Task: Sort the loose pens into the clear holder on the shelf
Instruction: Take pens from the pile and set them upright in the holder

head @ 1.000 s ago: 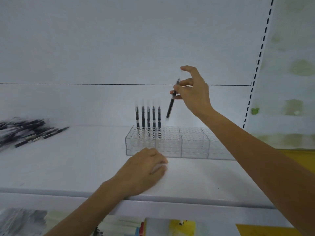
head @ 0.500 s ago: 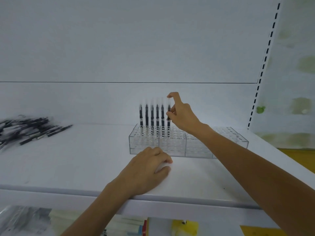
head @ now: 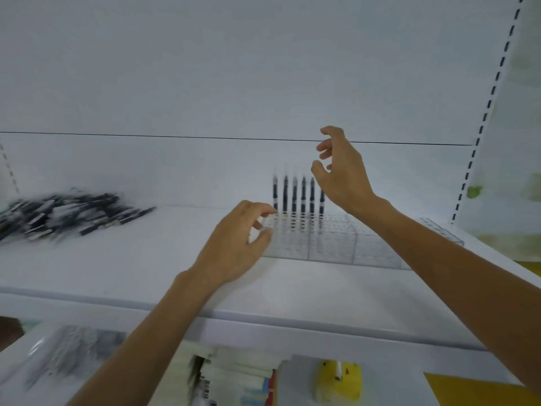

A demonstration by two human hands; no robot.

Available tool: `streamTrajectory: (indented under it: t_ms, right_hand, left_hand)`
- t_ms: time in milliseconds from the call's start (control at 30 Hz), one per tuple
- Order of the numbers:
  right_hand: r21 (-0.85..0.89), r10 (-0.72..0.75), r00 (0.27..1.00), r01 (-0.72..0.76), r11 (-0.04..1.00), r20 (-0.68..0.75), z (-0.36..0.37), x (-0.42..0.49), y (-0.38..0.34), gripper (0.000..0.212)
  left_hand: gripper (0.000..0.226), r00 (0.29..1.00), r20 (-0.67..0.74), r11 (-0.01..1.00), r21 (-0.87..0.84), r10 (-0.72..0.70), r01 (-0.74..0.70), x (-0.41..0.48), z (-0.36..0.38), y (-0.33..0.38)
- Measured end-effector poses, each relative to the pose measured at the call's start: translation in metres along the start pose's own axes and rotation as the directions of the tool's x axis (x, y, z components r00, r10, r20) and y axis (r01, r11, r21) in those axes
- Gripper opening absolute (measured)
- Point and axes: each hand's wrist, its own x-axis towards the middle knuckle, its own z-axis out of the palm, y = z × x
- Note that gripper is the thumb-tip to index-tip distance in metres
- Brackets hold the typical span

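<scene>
A clear holder (head: 336, 244) with a grid of holes stands on the white shelf (head: 146, 265). Several black pens (head: 294, 197) stand upright in its back row at the left end. My right hand (head: 341, 174) hovers just above and right of that row, fingers spread and empty, partly hiding the rightmost pen. My left hand (head: 237, 244) is raised at the holder's left front corner, fingers loosely curved, holding nothing. A pile of loose black pens (head: 58, 215) lies at the left on the shelf.
The shelf's front edge (head: 263, 320) runs across below my forearms. Beneath it, a lower shelf holds packaged stationery (head: 234, 382) and a yellow item (head: 338, 379). A slotted upright (head: 483, 118) stands at the right.
My right hand set the pen it held into the back row, let go and rose. My left hand lifted off the shelf toward the holder's left corner.
</scene>
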Motion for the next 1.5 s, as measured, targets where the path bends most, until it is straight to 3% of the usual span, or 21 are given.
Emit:
streamTrajectory:
  t_ms: [167, 333, 433, 600, 767, 1033, 1267, 1367, 1500]
  right_hand:
    - [0.142, -0.087, 0.993, 0.076, 0.987, 0.075, 0.061, 0.006, -0.081, 0.043]
    - [0.253, -0.156, 0.972, 0.108, 0.962, 0.178, 0.147, 0.002, -0.163, 0.04]
    - [0.309, -0.134, 0.959, 0.051, 0.95, 0.251, 0.202, -0.003, -0.21, 0.036]
    - [0.234, -0.156, 0.812, 0.025, 0.972, 0.563, 0.288, -0.037, -0.263, 0.026]
    - [0.196, -0.108, 0.777, -0.02, 0.98, 0.62, 0.334, -0.044, -0.293, 0.022]
    - [0.175, -0.116, 0.808, 0.016, 0.984, 0.578, 0.386, -0.017, -0.312, 0.02]
    - [0.167, -0.156, 0.828, 0.076, 0.983, 0.538, 0.432, 0.027, -0.316, 0.02]
    - [0.144, -0.112, 0.815, 0.036, 0.989, 0.569, 0.446, 0.048, -0.315, 0.02]
    - [0.042, -0.03, 0.797, 0.006, 0.999, 0.603, 0.467, 0.061, -0.308, 0.021]
  left_hand:
    - [0.018, 0.984, -0.057, 0.969, 0.169, -0.171, 0.179, -0.033, -0.092, -0.066]
    - [0.017, 0.891, -0.2, 0.854, 0.262, -0.409, 0.45, -0.095, -0.218, -0.125]
    - [0.014, 0.852, -0.216, 0.801, 0.294, -0.476, 0.522, -0.137, -0.276, -0.15]
    - [0.014, 0.838, -0.222, 0.776, 0.317, -0.498, 0.545, -0.19, -0.335, -0.186]
    - [0.014, 0.832, -0.167, 0.781, 0.29, -0.529, 0.554, -0.207, -0.36, -0.21]
    - [0.016, 0.827, -0.161, 0.81, 0.168, -0.539, 0.561, -0.196, -0.352, -0.268]
    - [0.01, 0.837, -0.07, 0.803, 0.247, -0.543, 0.542, -0.166, -0.367, -0.332]
    - [0.005, 0.826, -0.073, 0.785, 0.271, -0.56, 0.556, -0.147, -0.365, -0.36]
    - [0.016, 0.83, -0.054, 0.789, 0.282, -0.555, 0.545, -0.132, -0.346, -0.379]
